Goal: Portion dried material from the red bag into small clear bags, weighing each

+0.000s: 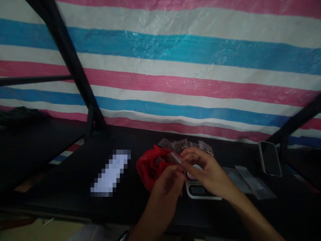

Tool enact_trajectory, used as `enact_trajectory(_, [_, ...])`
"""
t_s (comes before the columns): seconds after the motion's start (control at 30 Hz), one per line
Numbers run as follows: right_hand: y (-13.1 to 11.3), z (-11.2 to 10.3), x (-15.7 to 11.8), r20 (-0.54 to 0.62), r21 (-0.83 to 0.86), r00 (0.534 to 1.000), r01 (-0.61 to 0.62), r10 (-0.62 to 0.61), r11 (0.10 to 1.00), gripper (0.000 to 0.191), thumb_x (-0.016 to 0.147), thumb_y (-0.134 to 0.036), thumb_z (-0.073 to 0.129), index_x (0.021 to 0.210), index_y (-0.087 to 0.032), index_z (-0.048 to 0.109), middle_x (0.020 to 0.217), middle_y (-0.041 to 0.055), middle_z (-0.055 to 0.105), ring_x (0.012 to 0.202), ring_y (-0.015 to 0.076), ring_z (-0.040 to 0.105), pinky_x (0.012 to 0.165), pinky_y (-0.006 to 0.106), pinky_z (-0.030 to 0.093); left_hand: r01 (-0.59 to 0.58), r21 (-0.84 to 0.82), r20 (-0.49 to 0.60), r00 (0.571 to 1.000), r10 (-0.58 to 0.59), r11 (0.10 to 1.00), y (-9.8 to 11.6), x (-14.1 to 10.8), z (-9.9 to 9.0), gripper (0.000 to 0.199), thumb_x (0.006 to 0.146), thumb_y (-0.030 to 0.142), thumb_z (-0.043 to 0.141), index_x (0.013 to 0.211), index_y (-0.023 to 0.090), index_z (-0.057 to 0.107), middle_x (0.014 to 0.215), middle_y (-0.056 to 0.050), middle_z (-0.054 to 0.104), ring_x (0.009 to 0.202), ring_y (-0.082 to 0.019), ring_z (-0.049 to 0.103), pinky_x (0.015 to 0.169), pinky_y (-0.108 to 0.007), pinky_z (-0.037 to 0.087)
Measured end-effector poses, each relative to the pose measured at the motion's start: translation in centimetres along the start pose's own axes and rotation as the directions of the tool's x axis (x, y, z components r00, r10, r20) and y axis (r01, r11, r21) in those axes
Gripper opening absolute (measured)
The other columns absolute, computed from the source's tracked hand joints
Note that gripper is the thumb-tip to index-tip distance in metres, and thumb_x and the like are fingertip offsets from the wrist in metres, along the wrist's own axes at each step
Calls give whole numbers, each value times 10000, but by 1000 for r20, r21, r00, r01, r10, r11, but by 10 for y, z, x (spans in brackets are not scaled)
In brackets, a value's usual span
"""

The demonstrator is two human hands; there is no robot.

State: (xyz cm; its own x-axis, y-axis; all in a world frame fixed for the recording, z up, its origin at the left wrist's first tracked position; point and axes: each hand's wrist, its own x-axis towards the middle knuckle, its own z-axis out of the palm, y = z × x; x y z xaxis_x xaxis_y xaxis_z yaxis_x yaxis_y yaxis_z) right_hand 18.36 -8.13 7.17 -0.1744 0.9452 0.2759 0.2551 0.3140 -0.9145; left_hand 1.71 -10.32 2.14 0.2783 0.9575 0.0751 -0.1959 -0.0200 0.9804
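- The left hand comes up from the bottom edge, its fingers curled and pressed together around the lower end of a small clear bag.
- The right hand reaches in from the right; its thumb and forefinger pinch the bag's upper end, the other fingers loosely spread.
- The bag sits between the 2 hands, above the dark surface; its long axis runs from upper left to lower right, and both hands touch it.
- Just under the right hand lies a small white scale.
- Left of the hands, touching distance, a crumpled red plastic bag.
- Right of the scale lie flat clear bags, then a phone.
- Behind the hands, several small filled packets lie in a row before the striped tarp.
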Motion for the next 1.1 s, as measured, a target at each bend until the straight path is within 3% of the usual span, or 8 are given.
enact_trajectory(0.13, [-5, 32, -6, -45, -14, 999, 30, -31, 999, 169, 851, -178, 699, 996, -265, 693, 763, -42, 643, 727, 161, 628, 712, 290, 484, -8, -34, -111, 994, 4, 999, 2, 6, -8, 371, 930, 560, 656, 852, 198, 635, 721, 29, 568, 625, -115, 498, 581, -222, 421])
enact_trajectory(0.3, [-3, 44, -6, -89, 49, 995, -49, 53, 998, 217, 772, -135, 685, 949, -257, 665, 681, -68, 543, 643, 146, 532, 612, 258, 412, -67, 117, -69, 995, 75, 991, 8, 5, -14, 262, 1004, 435, 556, 929, 203, 651, 904, -9, 648, 876, -162, 605, 796, -256, 466])
enact_trajectory(0.5, [-7, 43, -2, -40, 362, 965, -228, 259, 904, 321, 670, -256, 845, 908, -243, 632, 663, -77, 547, 625, 140, 530, 600, 256, 409, -31, 154, -26, 999, 35, 988, 18, 7, -22, 341, 1000, 490, 485, 814, 213, 557, 733, 38, 506, 658, -132, 451, 610, -255, 379])
enact_trajectory(0.63, [-10, 41, 0, -197, 435, 914, -242, 354, 867, 309, 642, -257, 863, 829, -225, 619, 701, -55, 565, 652, 135, 523, 617, 254, 416, -9, 335, -44, 999, 25, 942, 19, 10, -29, 323, 978, 442, 455, 746, 227, 519, 660, 46, 477, 602, -140, 423, 591, -280, 340])
enact_trajectory(0.77, [-11, 47, 3, -327, 266, 924, -111, 198, 958, 270, 700, -256, 831, 797, -230, 580, 704, -62, 544, 642, 128, 501, 610, 248, 409, -110, 555, -169, 956, 241, 825, 22, 12, -35, 264, 884, 322, 489, 652, 217, 561, 817, -29, 620, 828, -206, 573, 792, -339, 433])
enact_trajectory(0.83, [-12, 52, 4, -302, 173, 949, -44, 96, 984, 207, 778, -262, 772, 782, -235, 567, 700, -61, 530, 634, 127, 503, 601, 247, 411, -165, 520, -221, 922, 319, 838, 25, 13, -36, 259, 845, 319, 508, 627, 211, 598, 979, -68, 684, 982, -240, 600, 906, -367, 446])
enact_trajectory(0.97, [-16, 54, 3, -97, -10, 993, 68, -69, 998, 50, 944, -264, 633, 979, -241, 661, 918, 3, 663, 838, 166, 635, 780, 290, 506, -6, 145, -313, 948, 52, 989, 29, 15, -38, 284, 808, 434, 559, 636, 212, 602, 748, -24, 657, 723, -189, 587, 682, -298, 473])
enact_trajectory(1.1, [-9, 54, 7, 106, -212, 987, 145, -124, 967, 219, 948, -223, 675, 1161, -271, 698, 1192, 46, 691, 1100, 206, 644, 1004, 361, 485, 147, -128, -409, 893, -187, 981, 22, 17, -42, 281, 756, 463, 638, 678, 193, 634, 657, 13, 602, 623, -153, 545, 587, -259, 457])
